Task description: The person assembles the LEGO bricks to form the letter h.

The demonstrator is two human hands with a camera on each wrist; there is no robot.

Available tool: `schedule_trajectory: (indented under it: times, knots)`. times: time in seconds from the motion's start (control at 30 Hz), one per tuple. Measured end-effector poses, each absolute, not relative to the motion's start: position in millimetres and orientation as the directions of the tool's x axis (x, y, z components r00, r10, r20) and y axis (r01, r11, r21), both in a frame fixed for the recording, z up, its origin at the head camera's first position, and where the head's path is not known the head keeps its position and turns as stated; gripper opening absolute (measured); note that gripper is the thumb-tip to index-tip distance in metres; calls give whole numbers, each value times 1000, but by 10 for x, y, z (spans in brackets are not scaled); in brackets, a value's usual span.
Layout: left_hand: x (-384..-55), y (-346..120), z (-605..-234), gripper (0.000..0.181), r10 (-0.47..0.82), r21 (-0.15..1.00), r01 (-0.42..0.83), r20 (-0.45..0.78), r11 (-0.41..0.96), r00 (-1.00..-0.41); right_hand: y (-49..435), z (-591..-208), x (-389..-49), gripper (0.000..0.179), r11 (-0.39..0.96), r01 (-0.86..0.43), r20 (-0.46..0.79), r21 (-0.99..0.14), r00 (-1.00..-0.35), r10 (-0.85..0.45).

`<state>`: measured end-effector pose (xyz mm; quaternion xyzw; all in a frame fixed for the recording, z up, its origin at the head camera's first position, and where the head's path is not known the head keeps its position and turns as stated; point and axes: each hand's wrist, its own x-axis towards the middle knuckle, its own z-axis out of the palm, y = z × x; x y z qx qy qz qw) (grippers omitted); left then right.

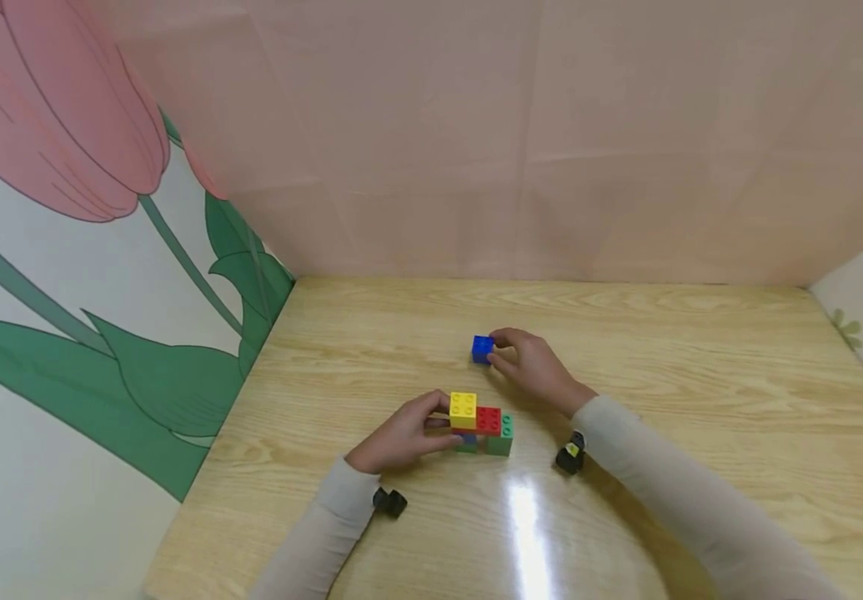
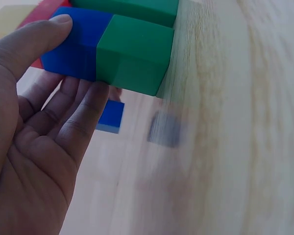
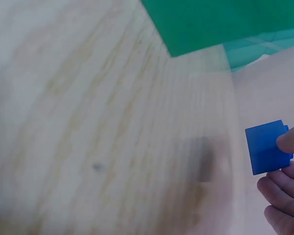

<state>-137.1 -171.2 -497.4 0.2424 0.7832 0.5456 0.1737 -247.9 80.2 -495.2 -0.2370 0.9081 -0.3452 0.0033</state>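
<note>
My left hand (image 1: 408, 433) holds a small structure of toy building bricks. Its yellow brick (image 1: 463, 410) sits highest, beside a red brick (image 1: 488, 420), with green bricks (image 1: 499, 444) below on the right. In the left wrist view the thumb presses a blue brick (image 2: 76, 44) joined to a green brick (image 2: 134, 54), and fingers lie on the opposite side. Farther back, my right hand (image 1: 536, 364) pinches a separate blue brick (image 1: 482, 350) between thumb and fingers. That brick (image 3: 267, 147) is apart from its dark reflection on the tabletop in the right wrist view.
The wood-grain table (image 1: 701, 367) meets a pink cloth backdrop (image 1: 521, 150) at the back. A wall with painted tulips (image 1: 63, 108) borders the left side. Black wrist devices (image 1: 570, 454) sit at both sleeves. A bright glare streak marks the front tabletop.
</note>
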Motion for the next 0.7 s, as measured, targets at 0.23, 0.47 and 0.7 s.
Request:
schedule_trajectory:
  times: [0.23, 0.47, 0.7]
  knots:
    - [-1368, -1720, -4966, 31, 561, 936, 177, -27, 306, -827, 844, -4794, -2345, 45, 610, -501, 237, -614, -854, -463]
    - [-1363, -1730, -4996, 33, 564, 937, 187, -12, 294, -826, 818, -4547, -2171, 47, 579, -538, 279, -612, -833, -478]
    - [-1376, -1725, -5005, 35, 572, 937, 203, 5, 283, -820, 814, -4296, -1968, 47, 505, -608, 364, -613, -784, -502]
